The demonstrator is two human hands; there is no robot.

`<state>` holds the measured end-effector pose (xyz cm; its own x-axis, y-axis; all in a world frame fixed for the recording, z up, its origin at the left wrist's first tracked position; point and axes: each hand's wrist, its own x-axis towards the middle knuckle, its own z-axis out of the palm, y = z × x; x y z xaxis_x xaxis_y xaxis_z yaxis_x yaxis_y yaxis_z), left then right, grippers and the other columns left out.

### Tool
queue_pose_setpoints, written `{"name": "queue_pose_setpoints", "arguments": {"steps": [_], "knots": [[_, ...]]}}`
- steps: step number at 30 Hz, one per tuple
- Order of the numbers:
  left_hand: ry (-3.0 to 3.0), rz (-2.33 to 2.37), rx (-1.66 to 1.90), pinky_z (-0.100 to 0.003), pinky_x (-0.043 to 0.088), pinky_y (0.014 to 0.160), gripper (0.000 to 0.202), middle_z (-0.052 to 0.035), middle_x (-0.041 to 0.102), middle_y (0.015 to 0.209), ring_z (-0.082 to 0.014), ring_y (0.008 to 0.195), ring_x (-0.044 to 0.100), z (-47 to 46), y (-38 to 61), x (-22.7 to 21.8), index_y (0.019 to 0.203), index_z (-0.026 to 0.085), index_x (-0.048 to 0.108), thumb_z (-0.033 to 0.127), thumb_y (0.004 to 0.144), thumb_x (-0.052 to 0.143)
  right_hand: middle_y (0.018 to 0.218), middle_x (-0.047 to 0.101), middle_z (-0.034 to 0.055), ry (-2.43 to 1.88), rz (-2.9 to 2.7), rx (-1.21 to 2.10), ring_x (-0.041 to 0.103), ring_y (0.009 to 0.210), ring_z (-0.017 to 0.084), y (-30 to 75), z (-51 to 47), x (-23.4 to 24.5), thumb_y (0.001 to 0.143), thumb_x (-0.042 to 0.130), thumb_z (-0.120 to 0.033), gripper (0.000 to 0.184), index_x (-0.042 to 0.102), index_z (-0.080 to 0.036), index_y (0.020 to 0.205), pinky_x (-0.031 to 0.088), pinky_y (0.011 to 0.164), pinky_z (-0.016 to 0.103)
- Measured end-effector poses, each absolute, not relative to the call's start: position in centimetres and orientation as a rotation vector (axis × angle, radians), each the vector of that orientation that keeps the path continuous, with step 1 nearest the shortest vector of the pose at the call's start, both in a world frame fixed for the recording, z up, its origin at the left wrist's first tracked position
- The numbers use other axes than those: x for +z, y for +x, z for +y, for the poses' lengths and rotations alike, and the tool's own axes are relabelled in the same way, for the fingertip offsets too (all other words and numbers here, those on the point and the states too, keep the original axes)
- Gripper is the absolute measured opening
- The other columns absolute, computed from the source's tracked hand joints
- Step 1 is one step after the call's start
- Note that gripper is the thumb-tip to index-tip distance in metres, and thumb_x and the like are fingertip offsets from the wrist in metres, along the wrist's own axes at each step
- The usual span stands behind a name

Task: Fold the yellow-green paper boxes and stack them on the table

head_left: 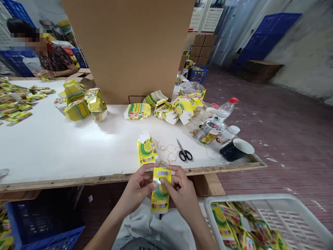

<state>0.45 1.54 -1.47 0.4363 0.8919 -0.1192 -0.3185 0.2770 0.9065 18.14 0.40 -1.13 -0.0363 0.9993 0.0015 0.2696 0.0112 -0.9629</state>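
Note:
Between my two hands is a small yellow-and-green printed carton (pixel 160 203), its barcode end up, held over my lap at the table's front edge. My left hand (pixel 140 185) grips its left side, thumb on the front. From the right, my right hand (pixel 180 189) pinches it, thumb pressed on the printed face. Just beyond lies a short stack of flat cartons (pixel 147 149) on the white table (pixel 104 149). Thin rubber bands (pixel 171 157) are scattered beside black-handled scissors (pixel 184 152).
Bundles of cartons (pixel 137 111) stand along a tall cardboard sheet (pixel 130 45). At the right are a bottle (pixel 225 110), a clear jar (pixel 209 132) and a dark mug (pixel 235 150). A white basket (pixel 249 198) holds packets, lower right. A co-worker (pixel 57 57) sits far left.

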Motion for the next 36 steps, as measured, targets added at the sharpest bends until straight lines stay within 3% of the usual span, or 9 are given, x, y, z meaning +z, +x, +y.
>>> {"name": "queue_pose_setpoints", "arguments": {"steps": [3, 7, 12, 15, 18, 23, 26, 32, 36], "knots": [[0.943, 0.726, 0.929, -0.031, 0.054, 0.08, 0.049, -0.01, 0.075, 0.103, -0.0204, 0.085, 0.072, 1.6, 0.6, -1.8, 0.125, 0.021, 0.05, 0.028, 0.082, 0.074, 0.058, 0.048, -0.0069, -1.365, -1.405, 1.024, 0.044, 0.052, 0.012, 18.5, 0.4, -1.4, 0.088, 0.061, -0.038, 0.027, 0.064, -0.019, 0.107, 0.037, 0.051, 0.022], [0.967, 0.722, 0.948, -0.03, 0.054, 0.078, 0.045, -0.0091, 0.077, 0.099, -0.02, 0.084, 0.072, 1.1, 1.7, -1.8, 0.12, 0.02, 0.054, 0.027, 0.08, 0.075, 0.086, 0.066, 0.004, -1.271, -1.261, 0.992, 0.061, 0.076, 0.018, 18.6, 0.5, -1.8, 0.085, 0.066, -0.04, 0.022, 0.068, -0.02, 0.096, 0.05, 0.068, 0.027], [1.254, 0.794, 0.969, -0.035, 0.054, 0.09, 0.036, -0.0123, 0.07, 0.121, -0.0259, 0.109, 0.068, 0.9, 2.6, -1.5, 0.123, 0.022, 0.058, 0.029, 0.088, 0.064, 0.092, 0.071, 0.0073, -1.345, -1.311, 0.884, 0.066, 0.086, 0.024, 22.1, -0.9, -0.6, 0.083, 0.068, -0.041, 0.02, 0.069, -0.022, 0.089, 0.052, 0.075, 0.034], [1.632, 1.079, 1.036, -0.046, 0.038, 0.112, 0.039, -0.0113, 0.058, 0.141, -0.0272, 0.134, 0.05, 2.5, 1.4, -2.2, 0.132, 0.025, 0.054, 0.026, 0.093, 0.054, 0.088, 0.071, 0.0078, -1.691, -1.48, 0.396, 0.063, 0.085, 0.029, 27.0, -2.6, 1.1, 0.08, 0.066, -0.049, 0.025, 0.072, -0.024, 0.085, 0.046, 0.079, 0.042], [1.877, 1.376, 0.998, -0.058, 0.015, 0.12, 0.05, -0.0127, 0.05, 0.148, -0.0285, 0.143, 0.038, 4.4, 0.1, -3.7, 0.141, 0.023, 0.042, 0.024, 0.092, 0.052, 0.087, 0.07, 0.009, -1.863, -1.509, 0.129, 0.061, 0.084, 0.032, 29.5, -3.3, 1.8, 0.076, 0.063, -0.057, 0.035, 0.073, -0.025, 0.084, 0.042, 0.08, 0.046], [2.046, 1.336, 0.839, -0.06, 0.011, 0.121, 0.054, -0.0131, 0.048, 0.149, -0.025, 0.141, 0.041, 4.7, 0.2, -5.3, 0.145, 0.023, 0.033, 0.024, 0.093, 0.05, 0.082, 0.073, 0.0089, -1.635, -1.356, 0.721, 0.061, 0.068, 0.023, 23.2, 1.0, -1.5, 0.076, 0.065, -0.051, 0.033, 0.074, -0.02, 0.084, 0.048, 0.066, 0.034], [2.074, 1.284, 0.828, -0.06, 0.014, 0.121, 0.05, -0.012, 0.051, 0.147, -0.0238, 0.139, 0.044, 4.2, 0.4, -5.2, 0.142, 0.024, 0.038, 0.023, 0.093, 0.049, 0.081, 0.073, 0.0079, -1.57, -1.309, 0.795, 0.055, 0.057, 0.019, 18.3, 5.0, -4.4, 0.075, 0.064, -0.051, 0.039, 0.073, -0.017, 0.092, 0.046, 0.057, 0.031], [2.066, 1.265, 0.953, -0.058, 0.016, 0.121, 0.043, -0.0098, 0.058, 0.141, -0.0224, 0.134, 0.051, 4.1, -0.6, -5.3, 0.136, 0.025, 0.044, 0.022, 0.093, 0.05, 0.061, 0.065, 0.0021, -1.501, -1.247, 0.868, 0.045, 0.048, 0.014, 15.7, 8.0, -6.4, 0.071, 0.065, -0.05, 0.033, 0.067, -0.017, 0.073, 0.037, 0.048, 0.026], [1.991, 1.362, 1.118, -0.055, 0.024, 0.12, 0.043, -0.0119, 0.06, 0.139, -0.0227, 0.132, 0.053, 3.9, -0.7, -5.6, 0.137, 0.023, 0.044, 0.024, 0.094, 0.049, 0.061, 0.065, 0.0027, -1.445, -1.221, 0.936, 0.053, 0.054, 0.017, 15.9, 7.6, -6.2, 0.076, 0.061, -0.054, 0.037, 0.066, -0.017, 0.07, 0.042, 0.053, 0.027]]}}
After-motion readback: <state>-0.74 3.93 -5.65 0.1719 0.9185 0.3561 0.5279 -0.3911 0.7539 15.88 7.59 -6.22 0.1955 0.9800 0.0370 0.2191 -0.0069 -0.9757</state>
